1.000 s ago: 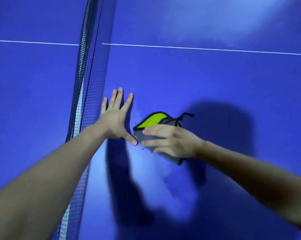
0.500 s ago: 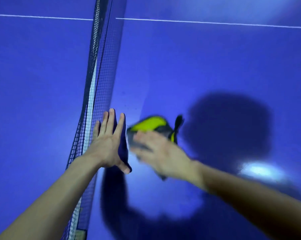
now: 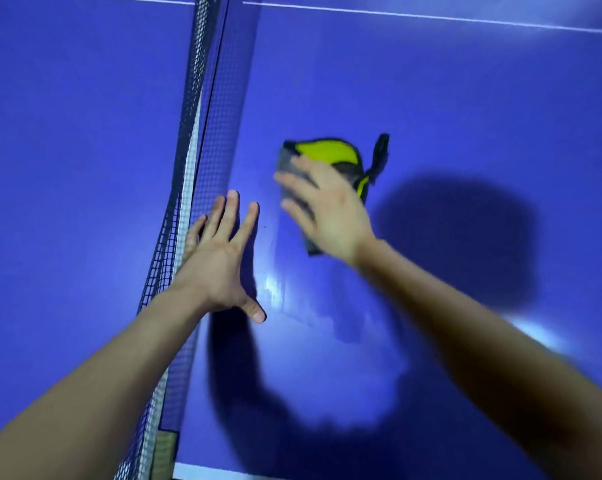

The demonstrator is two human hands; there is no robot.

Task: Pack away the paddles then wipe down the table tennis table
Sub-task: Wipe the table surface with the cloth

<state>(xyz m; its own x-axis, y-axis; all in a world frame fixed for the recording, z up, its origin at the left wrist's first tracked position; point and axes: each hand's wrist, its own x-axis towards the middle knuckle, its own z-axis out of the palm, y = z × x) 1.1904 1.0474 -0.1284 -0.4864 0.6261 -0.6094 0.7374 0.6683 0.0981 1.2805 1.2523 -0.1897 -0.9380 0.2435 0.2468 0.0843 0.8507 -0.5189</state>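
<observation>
Grey-and-yellow microfibre cloth (image 3: 322,154) lies pressed under the straight fingers of the right hand (image 3: 330,216), just beyond the left hand (image 3: 219,268) spread flat on the blue table (image 3: 465,98) beside the net (image 3: 192,140); a wipe pushed leftward could snag the net or bump that bracing hand.

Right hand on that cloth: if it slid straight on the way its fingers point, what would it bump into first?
Most likely the net. The right hand, pressing the cloth, points toward it across bare table, passing just beyond the left hand; that gap is hard to judge.
</observation>
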